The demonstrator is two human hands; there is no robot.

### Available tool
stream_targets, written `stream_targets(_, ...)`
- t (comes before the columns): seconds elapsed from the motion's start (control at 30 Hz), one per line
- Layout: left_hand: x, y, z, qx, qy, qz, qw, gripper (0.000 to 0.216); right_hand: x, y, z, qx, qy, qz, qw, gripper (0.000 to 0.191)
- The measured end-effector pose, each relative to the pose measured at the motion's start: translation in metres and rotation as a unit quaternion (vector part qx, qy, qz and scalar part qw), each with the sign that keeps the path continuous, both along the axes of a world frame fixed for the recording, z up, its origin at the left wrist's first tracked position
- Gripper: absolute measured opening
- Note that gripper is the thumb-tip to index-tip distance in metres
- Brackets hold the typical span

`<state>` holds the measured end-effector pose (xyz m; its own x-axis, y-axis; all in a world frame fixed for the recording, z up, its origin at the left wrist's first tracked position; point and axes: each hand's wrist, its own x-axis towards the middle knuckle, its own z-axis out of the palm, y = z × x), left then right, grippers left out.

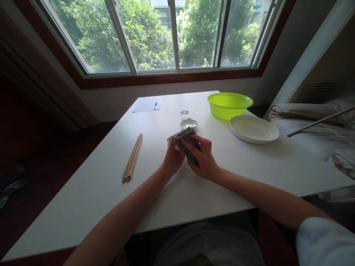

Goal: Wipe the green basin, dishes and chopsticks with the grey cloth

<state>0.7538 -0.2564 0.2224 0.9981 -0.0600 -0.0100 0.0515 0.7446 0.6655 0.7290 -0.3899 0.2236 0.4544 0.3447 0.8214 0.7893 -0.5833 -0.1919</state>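
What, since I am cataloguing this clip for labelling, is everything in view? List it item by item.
table: one, white, below the window
chopsticks: one pair, pale wood, table's left side
paper sheet: one, white, far left of table
pen: one, dark, on the sheet
basin: one, lime green, far right of table
plate: one, white, beside the basin, nearer the person
small dish: one, white, just beyond the hands
grey pad: one, speckled grey, between both hands
bedding: pale, right of table
left hand: bare, grips the pad's left side
right hand: bare, fingers over the pad
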Motion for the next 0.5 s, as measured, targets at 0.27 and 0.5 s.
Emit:
stream_targets(0.27,-0.002,0.003,0.012,-0.044,-0.002,-0.010,0.999,0.048,0.017,-0.010,0.000,0.126,0.115,0.027,0.985,0.063)
stream_targets(0.5,0.001,0.008,0.012,-0.036,0.029,0.000,0.999,0.051,0.029,-0.009,-0.006,0.228,0.213,0.054,0.949,0.065)
